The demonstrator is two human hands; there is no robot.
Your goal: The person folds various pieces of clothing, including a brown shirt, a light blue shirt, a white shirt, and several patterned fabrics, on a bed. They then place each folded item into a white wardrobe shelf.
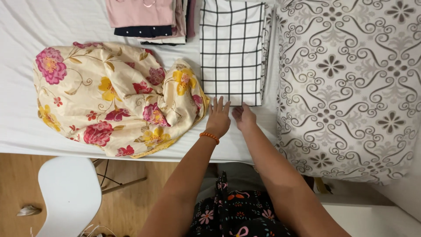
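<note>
We see our two hands resting on the near edge of a folded white cloth with black grid lines (232,52), which lies flat and neat on the white bed (26,26). Our left hand (218,117) is flat with the fingers spread open, and its fingertips touch the cloth's near edge; it grips nothing. Our right hand (244,117) sits just beside it at 3 o'clock, fingers curled down onto the same edge (we cannot tell if it pinches the cloth or only presses it). The grid cloth looks all folded to us, so that part seems done. At 12 o'clock from the left hand, a small stack of folded clothes (147,19) in pink and dark blue sits at the far side of the bed, also done. At 9 o'clock from our hands lies a big flowery sheet (114,98), cream with red and yellow blooms, still in a crumpled heap, so we think that one is left to fold. At 3 o'clock lies a big pillow with grey swirls (346,87).
</note>
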